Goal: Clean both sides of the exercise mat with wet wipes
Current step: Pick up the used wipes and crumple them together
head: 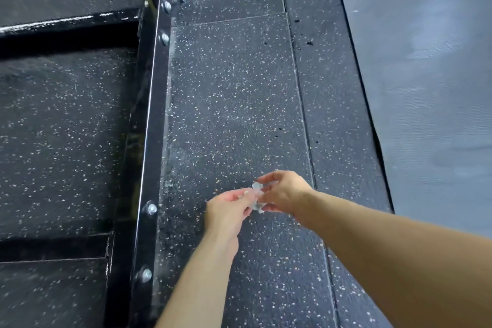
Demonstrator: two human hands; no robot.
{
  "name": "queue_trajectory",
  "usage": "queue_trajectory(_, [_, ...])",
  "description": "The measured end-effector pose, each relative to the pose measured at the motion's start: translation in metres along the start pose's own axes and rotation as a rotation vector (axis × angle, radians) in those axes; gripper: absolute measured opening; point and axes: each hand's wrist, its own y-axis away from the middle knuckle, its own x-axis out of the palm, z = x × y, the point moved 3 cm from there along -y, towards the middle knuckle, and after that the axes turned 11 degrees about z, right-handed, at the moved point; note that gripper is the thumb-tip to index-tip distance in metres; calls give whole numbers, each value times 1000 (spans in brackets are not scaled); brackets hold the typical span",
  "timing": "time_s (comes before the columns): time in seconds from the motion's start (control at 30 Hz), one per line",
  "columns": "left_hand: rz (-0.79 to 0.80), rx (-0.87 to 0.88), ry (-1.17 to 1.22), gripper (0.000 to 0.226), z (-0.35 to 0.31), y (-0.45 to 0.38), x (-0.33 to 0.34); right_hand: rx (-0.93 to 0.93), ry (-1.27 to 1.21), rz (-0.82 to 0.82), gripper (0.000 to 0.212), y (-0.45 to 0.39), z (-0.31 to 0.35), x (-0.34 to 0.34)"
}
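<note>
Both hands pinch one crumpled wet wipe [257,196]: left hand [229,210] at seven o'clock, right hand [286,194] at three. Soft, limp, likely slippery; hold by edges. Grey exercise mat [426,74] lies at two o'clock.

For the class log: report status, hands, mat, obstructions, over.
Left hand and right hand both pinching small crumpled wipe. Mat flat at right, untouched. Nothing between hands and mat.

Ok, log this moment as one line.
left hand: pinches wet wipe | right hand: pinches wet wipe | exercise mat: flat, right, untouched
</note>
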Motion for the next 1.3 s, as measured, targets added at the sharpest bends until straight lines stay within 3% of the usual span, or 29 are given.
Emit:
queue_trajectory(0.13, [99,123,15,16,-47,31,20,-77,-123,85,31,43,35,-21])
queue_trajectory(0.23, [167,321,-25,24,-113,81,55,-303,-116,98,24,113,80,-51])
queue_trajectory(0.33, [342,526,-108,36,-173,154,115,-588,-81,-67,19,220,101,-96])
queue_trajectory(0.47, [714,699,-208,25,-204,263,216,-902,-185,-309,22,379,71,-150])
queue_trajectory(0.6, [966,774,-342,27,-179,372,298,-1124,-325,-500,27,497,-2,-176])
queue_trajectory(0.8, [1138,886,-399,26,-99,498,353,-1310,-463,-678,34,614,-126,-170])
queue_trajectory(0.9, [1138,986,-452,35,-60,548,358,-1388,-477,-714,38,663,-176,-152])
queue_trajectory(1.0, [1115,1098,-504,41,-37,574,357,-1418,-480,-739,38,685,-205,-143])
queue_trajectory(1.17, [1227,1055,-483,37,12,634,374,-1453,-501,-828,49,740,-269,-130])
queue_trajectory(1.3, [1291,1037,-500,31,45,660,396,-1319,-391,-926,47,772,-311,-130])
